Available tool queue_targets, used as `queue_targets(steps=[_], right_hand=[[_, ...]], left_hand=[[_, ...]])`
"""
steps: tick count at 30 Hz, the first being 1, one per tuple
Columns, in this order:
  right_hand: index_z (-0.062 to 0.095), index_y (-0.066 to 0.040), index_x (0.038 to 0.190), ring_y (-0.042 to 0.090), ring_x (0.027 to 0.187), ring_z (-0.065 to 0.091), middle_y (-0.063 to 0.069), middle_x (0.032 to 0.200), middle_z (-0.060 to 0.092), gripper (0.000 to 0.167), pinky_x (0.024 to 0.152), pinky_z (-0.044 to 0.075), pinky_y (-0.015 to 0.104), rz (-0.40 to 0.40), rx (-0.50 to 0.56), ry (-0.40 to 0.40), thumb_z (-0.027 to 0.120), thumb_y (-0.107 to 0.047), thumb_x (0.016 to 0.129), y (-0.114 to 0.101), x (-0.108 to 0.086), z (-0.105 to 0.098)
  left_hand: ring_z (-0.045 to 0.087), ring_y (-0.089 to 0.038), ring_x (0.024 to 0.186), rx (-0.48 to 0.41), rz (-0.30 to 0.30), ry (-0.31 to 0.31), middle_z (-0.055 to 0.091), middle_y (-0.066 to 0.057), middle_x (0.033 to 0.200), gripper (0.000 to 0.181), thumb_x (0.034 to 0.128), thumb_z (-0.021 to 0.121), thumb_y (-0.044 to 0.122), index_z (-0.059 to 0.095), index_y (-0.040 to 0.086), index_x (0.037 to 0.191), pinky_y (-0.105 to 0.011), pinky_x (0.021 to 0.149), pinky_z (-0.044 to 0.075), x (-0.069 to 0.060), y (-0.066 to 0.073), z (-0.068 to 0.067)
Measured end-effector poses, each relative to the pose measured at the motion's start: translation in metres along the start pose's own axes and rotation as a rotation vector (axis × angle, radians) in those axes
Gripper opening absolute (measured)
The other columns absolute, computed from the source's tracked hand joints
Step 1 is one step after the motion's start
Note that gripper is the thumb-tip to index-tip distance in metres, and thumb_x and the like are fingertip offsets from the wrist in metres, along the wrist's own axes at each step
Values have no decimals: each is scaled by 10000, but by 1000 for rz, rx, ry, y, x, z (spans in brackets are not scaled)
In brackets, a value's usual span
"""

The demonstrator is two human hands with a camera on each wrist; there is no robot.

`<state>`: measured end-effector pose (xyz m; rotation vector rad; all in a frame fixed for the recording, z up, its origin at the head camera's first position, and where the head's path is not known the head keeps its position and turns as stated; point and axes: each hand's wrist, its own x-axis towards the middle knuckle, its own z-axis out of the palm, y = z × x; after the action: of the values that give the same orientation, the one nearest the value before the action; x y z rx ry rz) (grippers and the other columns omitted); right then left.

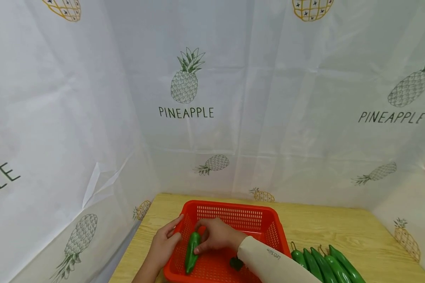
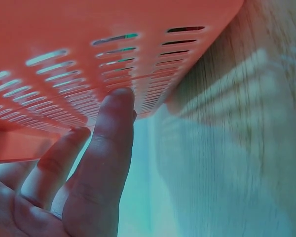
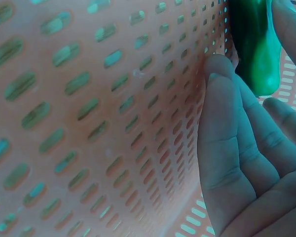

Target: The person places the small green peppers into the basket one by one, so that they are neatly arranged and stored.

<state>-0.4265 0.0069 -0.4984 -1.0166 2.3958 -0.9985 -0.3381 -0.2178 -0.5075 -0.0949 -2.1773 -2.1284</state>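
A green pepper [image 1: 192,253] lies lengthwise along the left inner wall of a red perforated basket [image 1: 230,205]. My right hand [image 1: 217,236] reaches into the basket and pinches this pepper between thumb and fingers. The right wrist view shows the pepper's rounded end [image 3: 261,59] beside the hand [image 3: 251,153], its fingertips close to the basket wall [image 3: 103,98]. My left hand [image 1: 163,245] is at the basket's left side; in the left wrist view its fingers [image 2: 108,148] are nearly straight against the outer wall [image 2: 153,15].
Several green peppers [image 1: 326,267] lie side by side on the wooden table [image 1: 315,224], right of the basket. A dark green thing [image 1: 236,263] shows inside the basket beside my right sleeve [image 1: 269,259]. White pineapple-print sheeting [image 1: 269,118] stands behind the table.
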Motion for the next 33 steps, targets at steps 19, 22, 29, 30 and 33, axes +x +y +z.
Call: queue_targets(steps=[19,22,29,30,33], right_hand=[[595,-78,1398,167,791,726,-28,885,748,681,687,612,347,114,139,-82,924,-234,823,-9,-3,-10],[592,-68,1409,202,831,735,-6,929,758,671,722,623,388,154,196,-103,909,-219,837,-9,-5,-18],[638,-120,1380,104,858,710,-72,953,742,641,804,606,344,153,20,-90,916,-289,828,-20,-19,-33],[644,-125,1371,92,858,706,-77,953,741,625,805,602,335,148,-6,-91,912,-295,832,-23,-22,-36],[669,-145,1343,68,864,693,-81,975,739,578,797,592,313,126,-74,-95,904,-308,840,-35,-35,-47]], left_hand=[[703,-346,1105,9,-18,29,649,-244,1374,677,900,604,-19,549,141,1556,-428,756,646,-1,2,1],[705,-348,1101,10,-20,46,651,-245,1372,670,899,607,-20,562,147,1547,-434,746,647,0,2,4],[724,-360,1046,46,-24,61,670,-246,1342,664,906,620,-9,567,164,1546,-442,703,649,-1,3,8],[725,-357,1041,55,-26,66,673,-244,1338,662,907,627,-6,570,168,1543,-438,695,649,-1,3,8],[724,-360,1033,78,-17,69,670,-259,1334,656,909,638,-8,568,148,1543,-435,675,648,-3,3,8]])
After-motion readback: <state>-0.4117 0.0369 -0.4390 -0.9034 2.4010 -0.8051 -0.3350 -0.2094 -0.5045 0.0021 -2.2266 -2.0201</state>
